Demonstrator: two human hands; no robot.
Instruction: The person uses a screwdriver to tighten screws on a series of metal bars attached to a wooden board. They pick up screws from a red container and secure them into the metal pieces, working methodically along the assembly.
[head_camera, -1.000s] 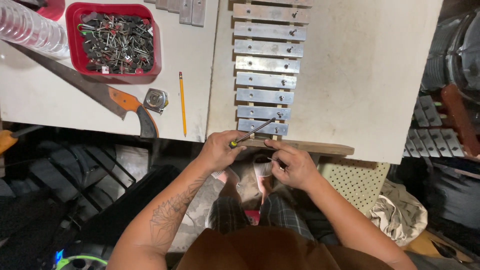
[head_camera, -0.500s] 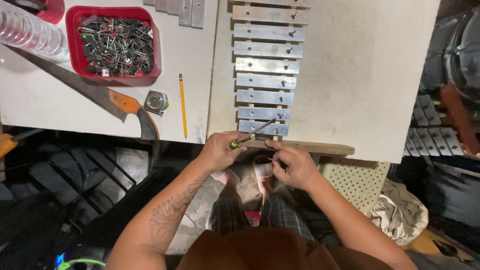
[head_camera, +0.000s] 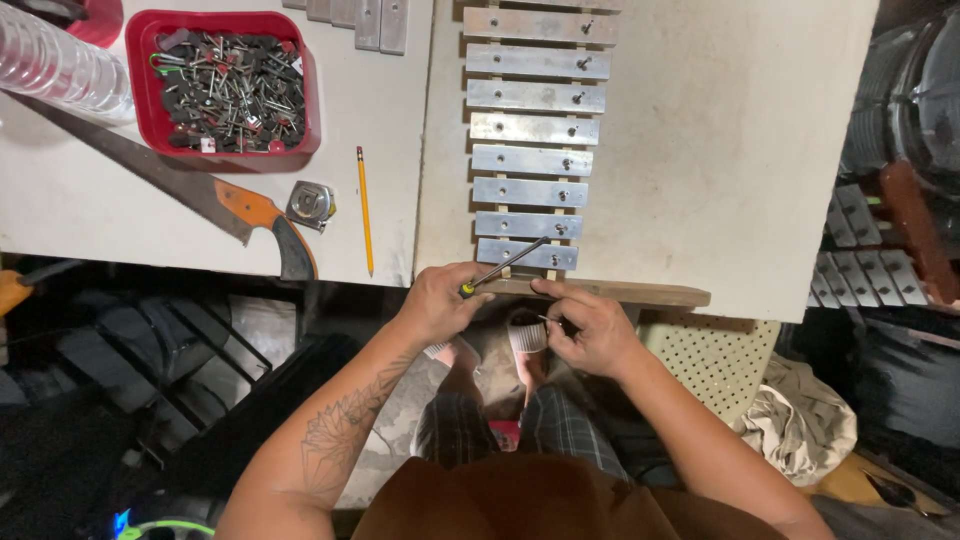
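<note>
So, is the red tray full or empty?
Full: the red tray holds a heap of dark screws and small metal parts.

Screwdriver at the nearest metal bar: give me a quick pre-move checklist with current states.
1. Screwdriver held in left hand: ok, fingers wrapped round the handle.
2. Tip lined up over the hole in the nearest metal bar: cannot tell, the shaft lies slanted across the bar.
3. Fastener ready in right hand: ok, a thin pin-like piece pinched at the fingertips; its kind cannot be told.
4. Wooden strip lying along the table edge under the hands: ok.
5. Spare hardware in the red tray: ok, well filled.
6. Handsaw and pencil away from the hands: ok.
</note>
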